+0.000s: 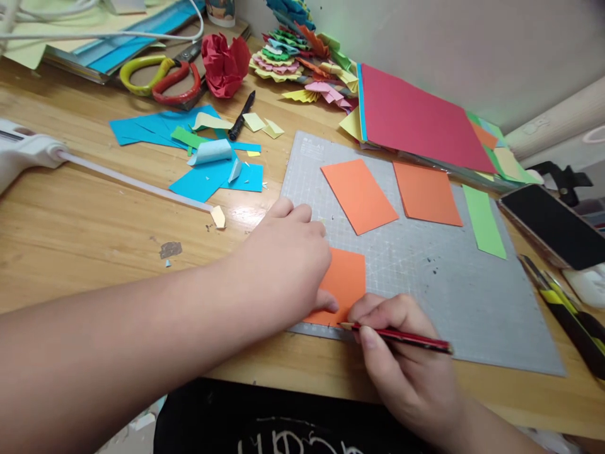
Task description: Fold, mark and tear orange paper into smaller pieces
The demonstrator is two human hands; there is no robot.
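Note:
My right hand (406,362) grips a red and black pencil (406,337), its sharpened tip touching the near edge of an orange paper piece (347,277). Over the left part of that paper lies my left hand (295,258), holding it against the grey cutting mat (411,296). Its fingers are curled with the tips hidden, and the thumb rests on the paper near the pencil tip. Two more orange pieces, one tilted (360,195) and one further right (428,193), lie higher on the mat. A light green strip (484,221) sits at the mat's right side.
Left are a glue gun (33,151), blue paper scraps (198,180), a black pen (242,115) and scissors (163,79). Red card (420,120) and folded paper shapes (302,63) stand behind. A phone (555,224) and yellow-black cutters (567,315) lie right.

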